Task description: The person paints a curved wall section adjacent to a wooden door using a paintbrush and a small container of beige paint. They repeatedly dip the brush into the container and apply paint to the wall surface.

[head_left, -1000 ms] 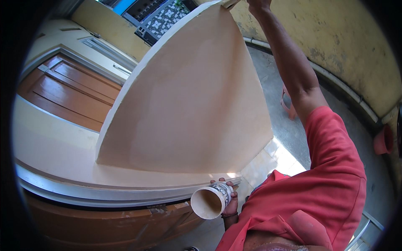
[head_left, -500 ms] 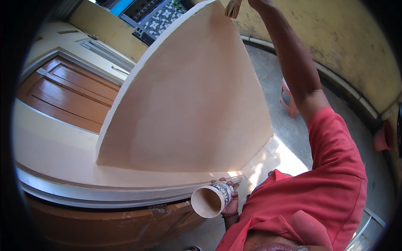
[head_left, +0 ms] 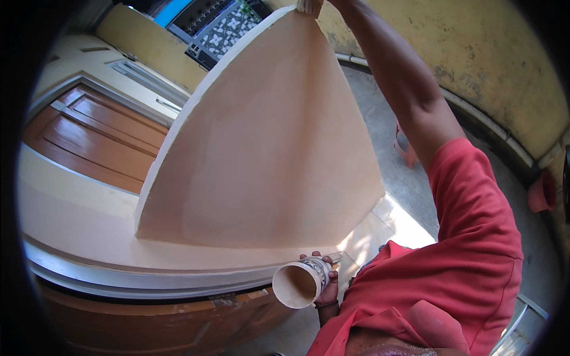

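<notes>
My left hand (head_left: 330, 292) is wrapped around a pale cylindrical cup (head_left: 294, 286) with a patterned band, its open mouth tilted toward me; a little brownish colour shows inside. My right arm reaches up high, and only the edge of my right hand (head_left: 336, 2) shows at the top of the picture. It grips a paintbrush whose pale bristles (head_left: 309, 7) touch the top corner of a beige, curved-edged wall panel (head_left: 255, 148). A darker, damp-looking streak runs down the panel below the brush. The brush handle is out of sight.
Left of the panel is a brown wooden door (head_left: 98, 139), with a pale ledge (head_left: 77, 204) below. A yellowish wall (head_left: 475, 59) with a pipe (head_left: 484, 123) along its foot stands at right. A pink stool (head_left: 406, 148) and a red pot (head_left: 541, 193) are on the floor.
My right hand and the brush have moved left and up to the panel's top corner. A new dark streak runs down the panel. My left hand with the cup is nearly still.
</notes>
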Demonstrator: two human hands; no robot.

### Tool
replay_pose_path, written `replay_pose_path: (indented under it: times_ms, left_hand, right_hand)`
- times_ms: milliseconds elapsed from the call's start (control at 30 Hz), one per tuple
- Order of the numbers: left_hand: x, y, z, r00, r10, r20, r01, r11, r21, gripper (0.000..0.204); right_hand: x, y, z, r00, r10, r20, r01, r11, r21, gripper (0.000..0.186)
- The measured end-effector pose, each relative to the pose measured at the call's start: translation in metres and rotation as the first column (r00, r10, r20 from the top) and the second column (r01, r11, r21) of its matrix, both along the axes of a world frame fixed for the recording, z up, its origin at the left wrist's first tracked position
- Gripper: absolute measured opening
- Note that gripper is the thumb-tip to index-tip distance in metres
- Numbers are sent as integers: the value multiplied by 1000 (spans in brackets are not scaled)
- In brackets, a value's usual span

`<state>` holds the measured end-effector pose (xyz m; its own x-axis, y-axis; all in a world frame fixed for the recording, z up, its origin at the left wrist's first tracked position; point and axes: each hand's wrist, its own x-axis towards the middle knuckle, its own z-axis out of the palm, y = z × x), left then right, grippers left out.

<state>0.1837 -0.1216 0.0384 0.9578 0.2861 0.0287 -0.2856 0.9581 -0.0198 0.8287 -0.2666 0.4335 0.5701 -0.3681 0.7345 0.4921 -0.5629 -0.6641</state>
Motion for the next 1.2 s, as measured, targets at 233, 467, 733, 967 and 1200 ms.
replay_pose_path:
  times_ms: [233, 467, 733, 967, 1200]
  left_hand:
    - [6, 4, 1, 999, -13, 41, 12, 1000, 25, 57]
    - [-5, 1, -3, 1000, 26, 9, -26, 999, -25, 58]
    - [-3, 2, 2, 1000, 14, -3, -14, 999, -30, 58]
    - [7, 2, 2, 1000, -12, -13, 11, 999, -33, 56]
    - [-3, 1, 1, 1000, 21, -21, -21, 999, -30, 56]
  right_hand:
    - [3, -39, -7, 967, 123, 223, -214, 865, 454, 48]
    - [-58, -74, -71, 765, 451, 459, -636, 420, 648, 25]
    - [-64, -93, -107, 506, 460, 730, -822, 1, 569, 10]
    - [-54, -86, -89, 223, 364, 904, -881, -323, 347, 8]
    - [-65, -13, -48, 437, 498, 749, -754, -252, 607, 13]
